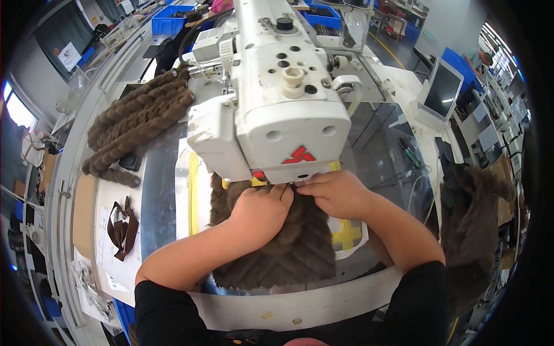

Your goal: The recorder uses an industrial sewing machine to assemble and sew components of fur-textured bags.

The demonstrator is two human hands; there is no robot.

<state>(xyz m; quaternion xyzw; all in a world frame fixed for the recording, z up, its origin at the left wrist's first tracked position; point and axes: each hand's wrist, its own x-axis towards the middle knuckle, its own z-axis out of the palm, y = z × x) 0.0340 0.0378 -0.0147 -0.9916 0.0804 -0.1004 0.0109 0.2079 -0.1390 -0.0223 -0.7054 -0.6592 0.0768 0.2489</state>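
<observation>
A brown fur piece [294, 254] with V-shaped ridges lies flat under the head of a white sewing machine [297, 135]. My left hand [264, 212] is closed on the fur just below the machine head, its fingers bent down into the pile. Close beside it, my right hand [336, 193] grips the fur from the other side, fingertips pointing in toward the left ones. The fingertips of both hands sit near the needle area, which the machine head hides. Under the fur is a pale sheet with yellow tape [346, 233].
Ridged brown fur strips [138, 115] lie at the far left, with a dark brown ribbon [122, 228] nearer me. More brown fur [473, 230] hangs at the right. A screen [441, 92] stands back right, near green-handled tools [411, 154]. A blue bin [169, 21] is behind.
</observation>
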